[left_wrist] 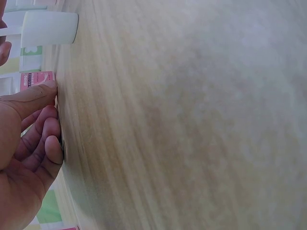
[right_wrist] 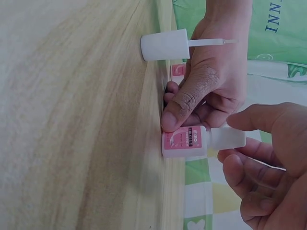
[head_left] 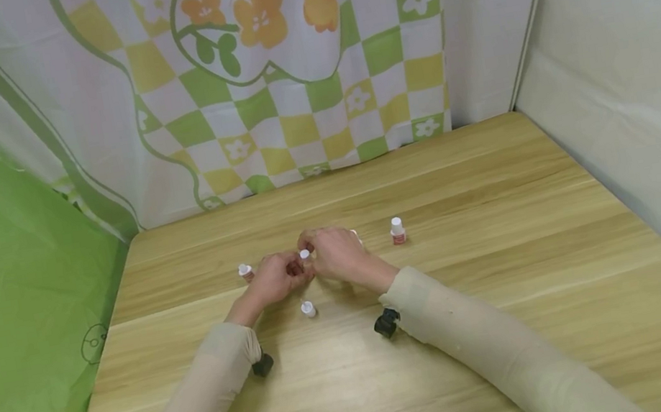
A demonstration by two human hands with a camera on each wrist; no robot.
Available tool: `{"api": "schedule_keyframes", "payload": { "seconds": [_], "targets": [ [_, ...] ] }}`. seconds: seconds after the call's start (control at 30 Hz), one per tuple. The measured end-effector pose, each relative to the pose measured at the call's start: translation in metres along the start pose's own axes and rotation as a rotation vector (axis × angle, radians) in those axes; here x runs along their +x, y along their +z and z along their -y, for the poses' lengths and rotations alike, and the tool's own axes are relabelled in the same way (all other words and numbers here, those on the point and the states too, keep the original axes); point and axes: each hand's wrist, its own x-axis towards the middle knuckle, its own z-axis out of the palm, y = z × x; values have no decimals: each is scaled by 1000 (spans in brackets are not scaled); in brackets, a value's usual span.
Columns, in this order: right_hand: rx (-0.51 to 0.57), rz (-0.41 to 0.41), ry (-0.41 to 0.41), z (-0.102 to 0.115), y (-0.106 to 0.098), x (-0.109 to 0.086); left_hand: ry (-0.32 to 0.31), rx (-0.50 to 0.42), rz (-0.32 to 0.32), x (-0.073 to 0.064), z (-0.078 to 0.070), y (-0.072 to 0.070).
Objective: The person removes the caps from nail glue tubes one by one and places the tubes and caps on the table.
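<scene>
A small nail glue bottle with a pink label stands upright on the table between the two hands. My left hand pinches its lower body, the thumb lying along the label. On its white top piece my right hand has thumb and fingers on opposite sides. Nearer to me, a loose white brush cap stands on the table, its thin brush pointing up. The left wrist view shows this brush cap large, with the left hand beside it.
Another bottle stands just left of the left hand. A further one is to the right, and a white-topped item is partly hidden behind the right hand. Curtains hang at the back and sides of the wooden table.
</scene>
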Motion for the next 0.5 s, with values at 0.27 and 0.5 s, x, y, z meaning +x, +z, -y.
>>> {"api": "schedule_keyframes", "payload": {
  "seconds": [0.27,0.5],
  "targets": [
    [6,-5,14,0,1,1,-12,5,6,0,-1,-1],
    [2,-4,0,0,1,1,-2,2,3,0,-1,0]
  ]
}}
